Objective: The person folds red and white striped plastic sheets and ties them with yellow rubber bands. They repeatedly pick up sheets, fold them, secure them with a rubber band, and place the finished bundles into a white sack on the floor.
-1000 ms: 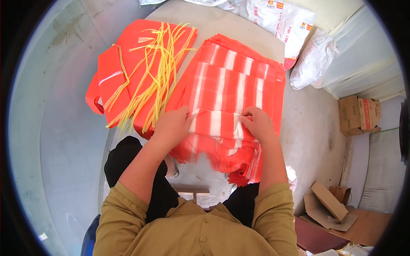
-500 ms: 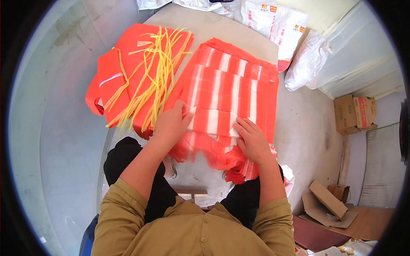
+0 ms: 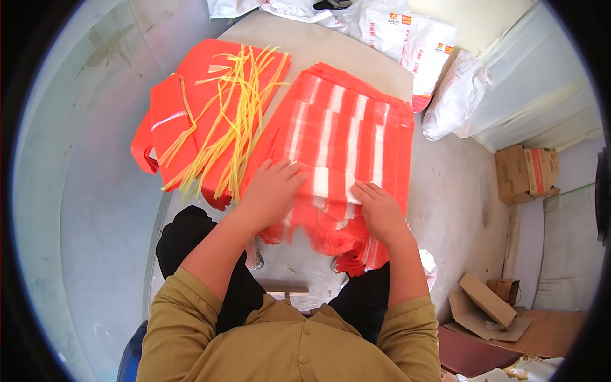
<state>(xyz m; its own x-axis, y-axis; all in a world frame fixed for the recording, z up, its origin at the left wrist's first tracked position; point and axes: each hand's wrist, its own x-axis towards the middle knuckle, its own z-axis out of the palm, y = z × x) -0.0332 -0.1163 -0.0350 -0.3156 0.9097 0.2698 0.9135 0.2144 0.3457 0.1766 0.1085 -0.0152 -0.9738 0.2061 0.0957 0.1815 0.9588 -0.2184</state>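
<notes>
A thick stack of red-and-white striped plastic bags [image 3: 334, 137] lies in front of me on the table, with its near part folded over and its loose lower ends crumpled toward my lap. My left hand [image 3: 275, 191] rests palm down on the left of the fold, fingers stretched out on the plastic. At the right end of the same fold, my right hand [image 3: 377, 207] lies with fingers extended over the edge; its thumb is mostly hidden. Left of the stack, a bunch of yellow plastic strips [image 3: 238, 121] lies across a pile of folded plain red bags [image 3: 207, 60].
White printed sacks [image 3: 385, 28] line the table's [image 3: 254, 32] far edge, with a stuffed white bag [image 3: 457, 95] at its right. A cardboard box [image 3: 527, 173] stands farther right. Opened cardboard [image 3: 487, 305] lies at the lower right. A pale wall [image 3: 95, 178] curves along the left.
My left hand has slid slightly right and flattened onto the fold, its fingers now reaching over the striped bags. My right hand stays nearly in place. The view has shifted a little.
</notes>
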